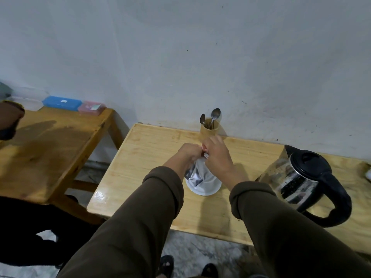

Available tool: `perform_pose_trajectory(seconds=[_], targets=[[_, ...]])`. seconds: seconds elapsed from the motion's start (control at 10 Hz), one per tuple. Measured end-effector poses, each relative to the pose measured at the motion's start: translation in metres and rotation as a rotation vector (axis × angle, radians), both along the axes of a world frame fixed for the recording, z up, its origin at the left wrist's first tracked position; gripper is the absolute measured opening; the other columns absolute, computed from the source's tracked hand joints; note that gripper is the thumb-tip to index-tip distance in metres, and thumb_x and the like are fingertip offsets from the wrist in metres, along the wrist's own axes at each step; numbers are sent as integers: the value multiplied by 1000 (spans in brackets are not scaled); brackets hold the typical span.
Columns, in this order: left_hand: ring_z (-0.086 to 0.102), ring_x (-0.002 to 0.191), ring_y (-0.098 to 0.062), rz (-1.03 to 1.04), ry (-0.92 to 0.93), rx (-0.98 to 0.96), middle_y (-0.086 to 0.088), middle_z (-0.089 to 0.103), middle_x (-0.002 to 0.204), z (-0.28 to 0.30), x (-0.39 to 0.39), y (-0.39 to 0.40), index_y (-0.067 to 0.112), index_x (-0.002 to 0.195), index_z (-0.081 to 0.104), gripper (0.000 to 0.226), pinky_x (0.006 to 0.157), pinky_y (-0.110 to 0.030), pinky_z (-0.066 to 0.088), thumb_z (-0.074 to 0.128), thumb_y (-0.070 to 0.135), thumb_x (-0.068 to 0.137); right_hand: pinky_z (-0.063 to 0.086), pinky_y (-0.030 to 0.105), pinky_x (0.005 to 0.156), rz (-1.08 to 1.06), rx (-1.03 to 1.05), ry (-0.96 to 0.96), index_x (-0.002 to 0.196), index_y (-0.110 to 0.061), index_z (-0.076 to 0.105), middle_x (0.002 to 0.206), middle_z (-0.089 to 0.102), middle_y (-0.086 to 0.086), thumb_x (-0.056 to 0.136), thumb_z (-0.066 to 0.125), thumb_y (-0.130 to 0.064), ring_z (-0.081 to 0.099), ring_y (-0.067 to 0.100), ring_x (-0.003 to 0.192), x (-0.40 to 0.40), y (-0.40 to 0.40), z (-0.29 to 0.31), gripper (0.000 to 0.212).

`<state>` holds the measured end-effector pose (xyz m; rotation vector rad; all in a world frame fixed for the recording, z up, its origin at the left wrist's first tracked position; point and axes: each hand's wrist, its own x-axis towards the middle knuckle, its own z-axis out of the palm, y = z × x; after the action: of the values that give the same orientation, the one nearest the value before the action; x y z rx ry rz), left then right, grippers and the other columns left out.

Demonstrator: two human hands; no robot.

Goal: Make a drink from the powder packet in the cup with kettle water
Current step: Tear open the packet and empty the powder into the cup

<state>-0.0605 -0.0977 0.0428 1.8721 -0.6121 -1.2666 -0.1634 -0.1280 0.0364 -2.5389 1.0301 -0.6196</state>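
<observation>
Reaching forward over the light wooden table [152, 157], both arms in olive-brown sleeves meet at the top of a silver powder packet [195, 172]. The left hand [189, 153] has its fingers curled in, pinching the packet's upper edge from the left; the right hand [215, 155] pinches the same edge from the right, its fingers bent round the foil and its knuckles turned toward the wall. The two sets of fingertips touch or nearly touch at the packet's top, where a small crumpled bit of foil shows between them. Below the fingers the packet hangs down, creased, its lower end in front of the white cup [204, 186], which stands on the table directly under the hands and between the two wrists; whether the packet's bottom rests inside the cup or only before it cannot be told.

Just beyond the right hand's fingers, against the wall, stands a tan holder [210, 131] with two metal spoons [215, 115] upright in it; the right hand hides its lower part. To the right of the right wrist, well apart from the fingers, sits a glass kettle [301, 181] with a black lid and handle, the handle turned toward the person. Far left of the left hand's fingers stands a second, darker wooden table [50, 141], carrying a blue box [62, 102], a pink box [91, 108] and a clear container along the wall. A person in dark clothing is at the left edge. Small labels on the boxes are too blurred to read, and no writing shows on the packet.
</observation>
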Motion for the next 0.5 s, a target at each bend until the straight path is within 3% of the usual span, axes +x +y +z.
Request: perform_pose_trajectory(seconds=[0.1,0.2,0.3,0.4,0.5], targets=[[44,59,-4,-2,23,9,6,45,69,3,-3,3,20,81,57,24,36,-5,41,44,6,96,29,29,64,80,-69,77,76,0,57,83,57,15,58,55,19,48,31,82,-3,-1,2,26],[59,76,-15,-6,7,1,-3,61,85,12,0,0,6,127,56,33,41,-12,43,43,8,97,38,33,65,-10,19,30,82,0,59,90,59,15,69,55,15,51,31,88,-4,-9,2,20],[63,109,-30,77,-113,-37,-13,67,114,7,10,-4,4,117,63,32,67,-26,51,55,22,92,33,27,70,-150,246,-53,92,-6,63,91,55,6,85,58,-8,52,24,90,-2,-19,8,9],[64,96,-26,73,-166,-77,-10,70,98,1,16,-5,11,93,71,22,90,-36,53,61,30,88,32,25,74,-112,302,26,107,-11,65,94,47,-1,87,63,-22,47,15,85,-5,-23,17,23],[57,85,-21,30,-132,-125,-7,64,87,-4,17,-6,16,75,67,20,83,-33,50,60,28,90,34,26,72,-98,252,129,100,-10,69,92,50,4,89,60,-22,50,20,85,-4,-23,21,19]])
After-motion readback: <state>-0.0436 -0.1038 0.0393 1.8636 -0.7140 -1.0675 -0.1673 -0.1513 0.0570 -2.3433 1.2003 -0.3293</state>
